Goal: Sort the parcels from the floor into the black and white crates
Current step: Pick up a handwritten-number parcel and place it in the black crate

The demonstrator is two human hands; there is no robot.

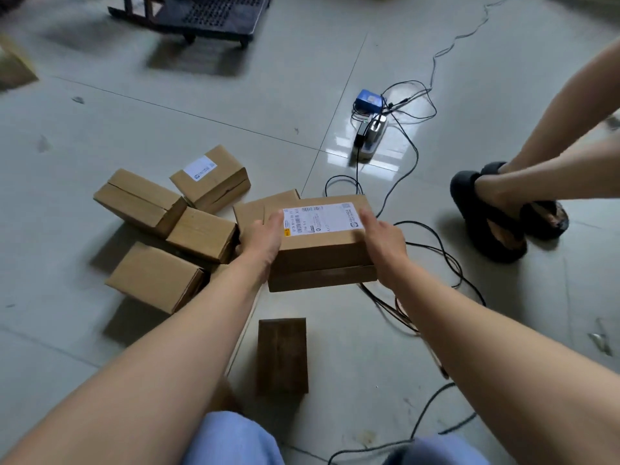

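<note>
Pickup: labelled parcel [322, 250] held clear of the floor [235, 95] beside loose boxes [157, 276] | left hand [265, 236] and right hand [382, 239] clasp its opposite ends | next: likely read label, carry to matching crate, neither visible here

held parcel [322, 253]: brown cardboard, matt, raw cut edges. 
its label [322, 218]: white paper, smooth, slight sheen. 
floor parcels [154, 280]: same matt cardboard. 
floor [167, 122]: glazed tile, glossy, mirrors light by the power strip [372, 139] (white plastic, shiny). 
block [282, 355]: dark wood, matt, grain visible. 
cables [432, 250]: black plastic jacket, smooth. 
blue box [369, 100]: plastic, semi-gloss. 
trolley [214, 11]: black perforated plastic, matt. 
sandals [483, 223]: black, matt, rubbery look. 
trousers [231, 441]: light blue cloth, soft.
</note>
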